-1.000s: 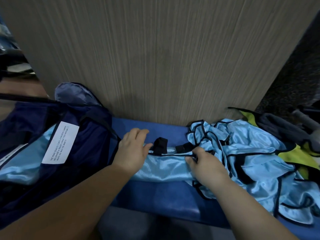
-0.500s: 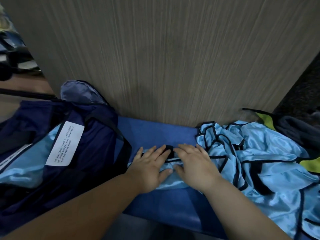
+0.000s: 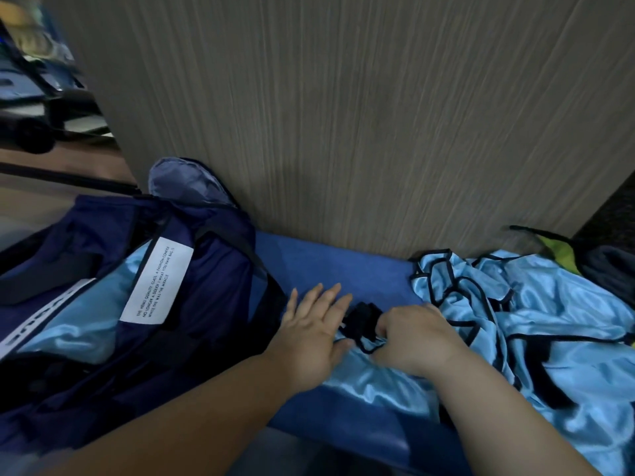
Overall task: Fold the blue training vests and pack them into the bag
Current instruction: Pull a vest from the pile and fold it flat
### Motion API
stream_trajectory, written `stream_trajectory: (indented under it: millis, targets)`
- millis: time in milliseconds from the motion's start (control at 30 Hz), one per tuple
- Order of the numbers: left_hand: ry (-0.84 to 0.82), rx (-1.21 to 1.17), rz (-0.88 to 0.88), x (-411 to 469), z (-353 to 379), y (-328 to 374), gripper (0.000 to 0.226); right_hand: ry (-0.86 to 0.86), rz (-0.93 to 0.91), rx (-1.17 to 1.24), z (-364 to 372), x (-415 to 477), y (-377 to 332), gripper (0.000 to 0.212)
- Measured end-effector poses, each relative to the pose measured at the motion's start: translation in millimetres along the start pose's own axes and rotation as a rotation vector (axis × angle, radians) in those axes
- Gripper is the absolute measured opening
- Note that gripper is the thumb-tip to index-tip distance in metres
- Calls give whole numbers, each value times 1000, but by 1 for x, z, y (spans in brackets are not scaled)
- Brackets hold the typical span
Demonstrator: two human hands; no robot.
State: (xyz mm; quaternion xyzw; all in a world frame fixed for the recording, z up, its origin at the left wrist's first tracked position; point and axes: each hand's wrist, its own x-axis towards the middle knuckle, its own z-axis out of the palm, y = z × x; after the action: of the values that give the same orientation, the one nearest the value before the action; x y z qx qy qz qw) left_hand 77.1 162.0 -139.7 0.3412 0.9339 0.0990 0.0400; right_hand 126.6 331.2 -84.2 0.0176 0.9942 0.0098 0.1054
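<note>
Wall of grey wood (image 3: pixel 343 115) backs a blue bench (image 3: pixel 326 262) where a flat left hand (image 3: pixel 312 334) presses and a curled right hand (image 3: pixel 415 334) grips a light-blue vest (image 3: pixel 374 376), maybe folded, beside the dark blue bag (image 3: pixel 206 304).

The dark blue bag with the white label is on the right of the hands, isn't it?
Not quite. The head view shows the dark blue bag with the white label on the left, beside the left hand. The heap of light blue vests lies on the right.
</note>
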Motion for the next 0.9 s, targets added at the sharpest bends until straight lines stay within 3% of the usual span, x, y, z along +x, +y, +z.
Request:
stream_trajectory:
  millis: [167, 300, 467, 700, 900]
  targets:
    - [89, -42, -47, -18, -18, -10, 69, -90, 100, 343, -9, -4, 7, 24]
    - [227, 13, -116, -38, -40, -40, 68, 28, 151, 664, -14, -7, 7, 16]
    - [354, 110, -333, -68, -69, -92, 73, 153, 164, 954, -14, -3, -13, 15]
    - [337, 212, -632, -111, -106, -179, 62, 274, 2, 1311, -20, 6, -72, 76]
    - [234, 169, -726, -131, -109, -234, 62, 286, -177, 1401, -27, 24, -137, 76]
